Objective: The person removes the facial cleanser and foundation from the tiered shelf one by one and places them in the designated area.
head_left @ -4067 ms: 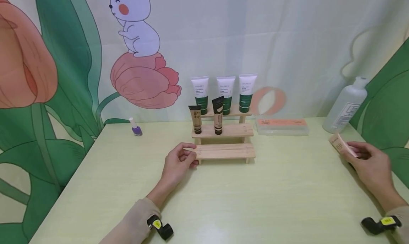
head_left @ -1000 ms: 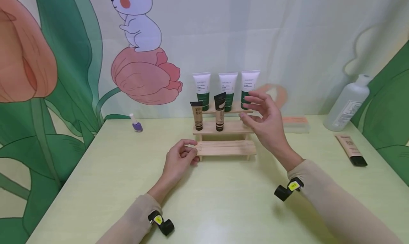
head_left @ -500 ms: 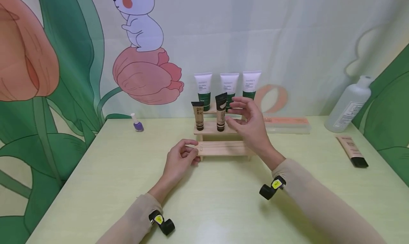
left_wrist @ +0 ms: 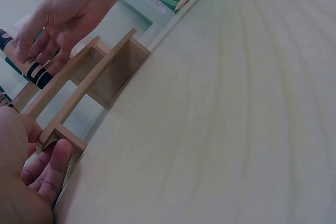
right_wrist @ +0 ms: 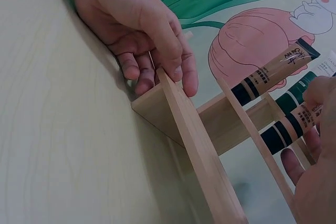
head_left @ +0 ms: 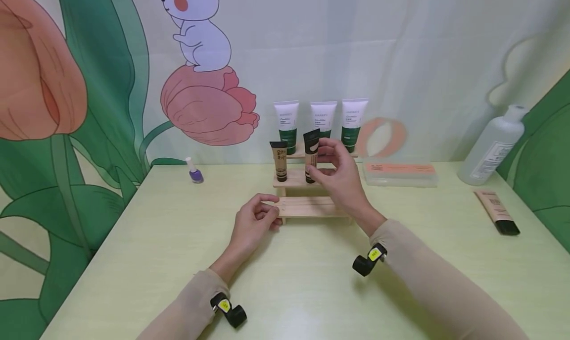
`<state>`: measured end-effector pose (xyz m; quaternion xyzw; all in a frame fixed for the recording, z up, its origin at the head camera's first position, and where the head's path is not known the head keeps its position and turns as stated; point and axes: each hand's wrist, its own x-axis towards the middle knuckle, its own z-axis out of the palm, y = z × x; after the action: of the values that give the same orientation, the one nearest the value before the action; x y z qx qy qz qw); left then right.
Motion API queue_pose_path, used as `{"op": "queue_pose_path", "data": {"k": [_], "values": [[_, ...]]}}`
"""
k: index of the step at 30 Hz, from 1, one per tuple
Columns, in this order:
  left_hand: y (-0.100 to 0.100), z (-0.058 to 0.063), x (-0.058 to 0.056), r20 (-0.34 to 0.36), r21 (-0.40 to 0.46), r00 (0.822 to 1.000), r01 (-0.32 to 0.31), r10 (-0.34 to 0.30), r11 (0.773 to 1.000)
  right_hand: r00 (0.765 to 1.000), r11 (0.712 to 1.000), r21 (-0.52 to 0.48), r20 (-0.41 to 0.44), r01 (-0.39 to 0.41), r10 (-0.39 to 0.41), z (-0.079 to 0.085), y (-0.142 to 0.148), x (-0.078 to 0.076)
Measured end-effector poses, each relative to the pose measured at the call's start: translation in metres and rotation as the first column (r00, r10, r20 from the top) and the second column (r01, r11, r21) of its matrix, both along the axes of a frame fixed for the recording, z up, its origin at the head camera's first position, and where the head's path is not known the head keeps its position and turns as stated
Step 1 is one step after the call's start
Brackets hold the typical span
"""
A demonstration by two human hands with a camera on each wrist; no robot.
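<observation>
A three-tier wooden stand [head_left: 311,210] stands at mid-table. My left hand [head_left: 255,220] pinches the left end of its lowest shelf, thumb and fingers around the board [left_wrist: 56,132]. On the middle shelf, my right hand [head_left: 340,179] holds a tan cosmetic tube with black ends [head_left: 311,152] from its right side, thumb in front and fingers behind. In the right wrist view that tube [right_wrist: 286,129] stands with its black cap at the shelf. A smaller tan tube [head_left: 280,163] stands to its left. White-and-green cream tubes [head_left: 287,124] line the top shelf, one partly hidden.
A beige tube with a black cap [head_left: 497,212] lies on the table at right, before a white bottle [head_left: 493,144]. A clear case with an orange label [head_left: 401,174] lies right of the stand. Purple nail polish [head_left: 195,173] stands at back left. A printed curtain hangs behind.
The right hand has laid the beige tube on the table at right, then moved left to the stand and taken hold of the tan tube. The left hand stays on the lowest shelf.
</observation>
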<state>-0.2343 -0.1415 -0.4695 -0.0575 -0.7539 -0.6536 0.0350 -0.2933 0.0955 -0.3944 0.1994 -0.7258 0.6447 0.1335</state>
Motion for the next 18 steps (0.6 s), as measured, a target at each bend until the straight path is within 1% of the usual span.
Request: {"op": "queue_pose_path", "data": {"k": [5, 8, 18], "values": [[0.001, -0.0019, -0.0014, -0.004, -0.004, 1.0, 0.002, -0.002, 1.0, 1.0, 0.999, 0.032, 0.003, 0.018, -0.018, 0.0014, 0.0006, -0.0011], [0.0014, -0.0007, -0.001, -0.007, -0.008, 1.0, 0.002, -0.002, 1.0, 1.0, 0.999, 0.039, 0.0, 0.024, -0.024, 0.0022, 0.0007, -0.0008], [0.0001, -0.0013, 0.0, -0.001, -0.015, 1.0, -0.001, 0.001, 1.0, 0.999, 1.0, -0.004, -0.027, 0.017, -0.017, 0.0088, 0.0048, 0.0013]]}}
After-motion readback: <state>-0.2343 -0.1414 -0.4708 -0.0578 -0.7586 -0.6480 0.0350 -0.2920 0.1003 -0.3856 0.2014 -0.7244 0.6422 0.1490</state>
